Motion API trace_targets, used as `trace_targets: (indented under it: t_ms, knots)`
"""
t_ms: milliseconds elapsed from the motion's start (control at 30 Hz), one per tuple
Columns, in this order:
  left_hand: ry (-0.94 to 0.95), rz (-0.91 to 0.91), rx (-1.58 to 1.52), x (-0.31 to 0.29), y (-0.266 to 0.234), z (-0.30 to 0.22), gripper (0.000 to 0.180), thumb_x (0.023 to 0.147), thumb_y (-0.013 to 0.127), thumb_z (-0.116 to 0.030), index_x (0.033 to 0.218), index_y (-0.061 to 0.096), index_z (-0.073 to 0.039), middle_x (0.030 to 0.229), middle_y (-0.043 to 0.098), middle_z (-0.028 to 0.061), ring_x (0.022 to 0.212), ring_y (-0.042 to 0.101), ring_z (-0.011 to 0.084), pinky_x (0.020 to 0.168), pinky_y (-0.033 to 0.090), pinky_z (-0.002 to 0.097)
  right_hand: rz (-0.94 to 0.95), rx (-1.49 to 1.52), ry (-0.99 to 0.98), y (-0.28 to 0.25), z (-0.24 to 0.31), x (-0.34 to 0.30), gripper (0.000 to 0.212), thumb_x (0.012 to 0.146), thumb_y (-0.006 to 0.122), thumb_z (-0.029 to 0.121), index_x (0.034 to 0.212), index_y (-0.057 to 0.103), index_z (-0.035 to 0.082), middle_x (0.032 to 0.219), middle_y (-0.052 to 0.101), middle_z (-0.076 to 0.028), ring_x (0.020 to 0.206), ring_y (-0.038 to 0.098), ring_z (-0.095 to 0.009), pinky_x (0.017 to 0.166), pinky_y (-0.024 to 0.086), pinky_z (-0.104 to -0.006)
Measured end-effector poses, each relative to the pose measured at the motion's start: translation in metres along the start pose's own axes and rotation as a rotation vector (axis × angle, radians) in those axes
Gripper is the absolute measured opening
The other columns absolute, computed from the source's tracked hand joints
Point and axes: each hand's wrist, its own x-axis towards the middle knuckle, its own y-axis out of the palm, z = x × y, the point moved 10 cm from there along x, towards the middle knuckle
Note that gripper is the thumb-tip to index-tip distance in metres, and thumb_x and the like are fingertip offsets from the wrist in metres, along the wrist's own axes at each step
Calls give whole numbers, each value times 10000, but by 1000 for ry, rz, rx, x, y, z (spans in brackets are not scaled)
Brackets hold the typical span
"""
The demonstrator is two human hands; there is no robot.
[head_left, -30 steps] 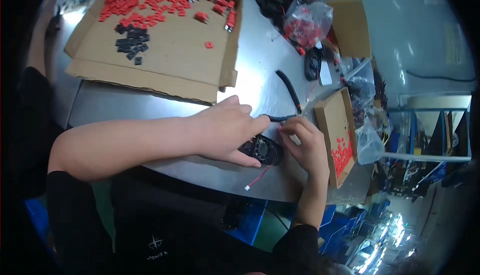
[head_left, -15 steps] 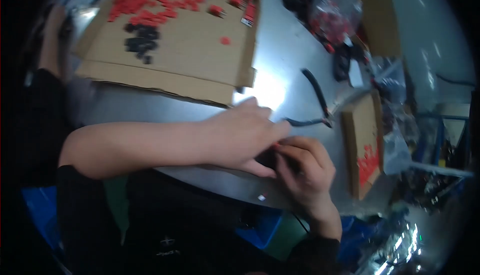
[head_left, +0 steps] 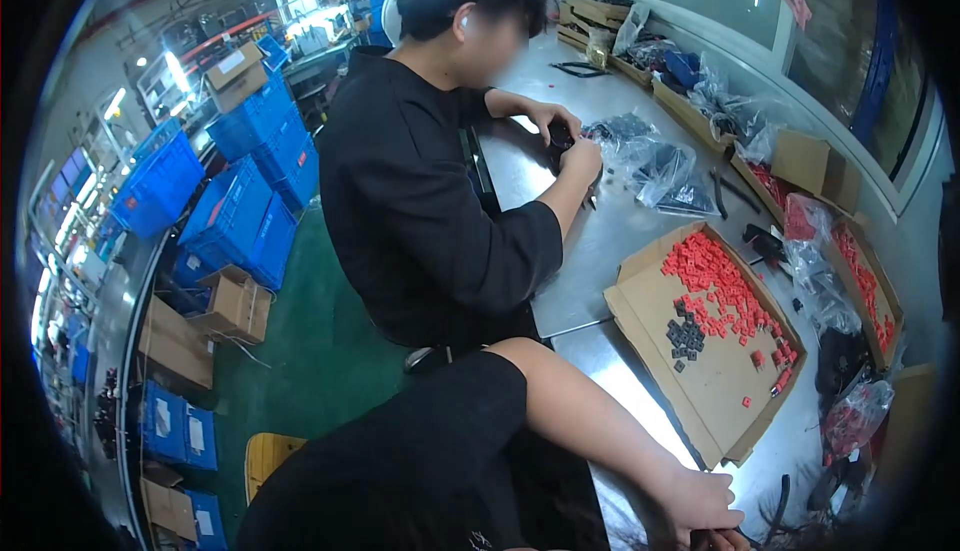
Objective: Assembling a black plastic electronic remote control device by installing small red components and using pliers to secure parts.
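Observation:
My left hand (head_left: 700, 504) is at the lower right, its forearm reaching in across the table edge, the fingers curled closed. Only a few bent fingers of my right hand (head_left: 722, 539) show at the bottom edge, close against the left. What the two hold between them is hidden. Just above my hands lies a cardboard tray (head_left: 655, 383), with many small red pieces (head_left: 705, 271) in its far part and a cluster of black pieces (head_left: 685, 336) at its left side. A dark curved plier handle (head_left: 782, 499) lies right of my hands.
A co-worker in black (head_left: 430, 171) sits to the left, both hands on a dark part (head_left: 560, 141). Clear plastic bags (head_left: 650, 166) lie before them. Another cardboard tray (head_left: 850, 291) of red pieces and a bag of red parts (head_left: 858, 416) line the right side. Blue crates (head_left: 240, 226) are stacked behind.
The view has swung up and left, so my hands now sit at the bottom edge and the co-worker shows in full. My hands stay together; the black piece between them has gone out of sight.

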Motion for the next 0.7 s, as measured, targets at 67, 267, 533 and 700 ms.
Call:
trace_targets:
  t_ms: [67, 267, 533, 700]
  knots:
    - [-47, 10, 27, 1, 3, 0, 789, 728, 831, -559, 1193, 509, -8, 922, 687, 168, 910, 646, 365, 910, 410, 441, -3, -22, 0, -1, -3, -4, 241, 892, 740, -6, 1132, 717, 7, 1077, 720, -209, 981, 698, -380, 885, 568, -421]
    - [7, -37, 70, 2, 1, -1, 799, 713, 832, -566, 1177, 512, -1, 901, 685, 180, 914, 665, 373, 917, 420, 444, 28, -7, 7, 1, -8, -8, 247, 895, 732, -6, 1141, 714, 12, 1079, 721, -200, 987, 700, -374, 882, 572, -420]
    - [41, -90, -24, 11, 6, -12, 837, 659, 804, -659, 1101, 541, 1, 870, 674, 198, 838, 660, 404, 845, 452, 478, 46, -110, 73, -6, -15, -14, 251, 899, 734, 5, 1150, 727, 22, 1075, 723, -191, 985, 702, -374, 878, 572, -417]
    - [-17, -58, -189, -12, -34, -25, 612, 764, 808, -495, 1092, 585, -29, 985, 675, 219, 934, 634, 423, 835, 480, 510, -33, -121, 117, -3, -11, -10, 298, 702, 790, -56, 977, 736, 47, 1000, 701, -139, 893, 676, -329, 776, 551, -401]
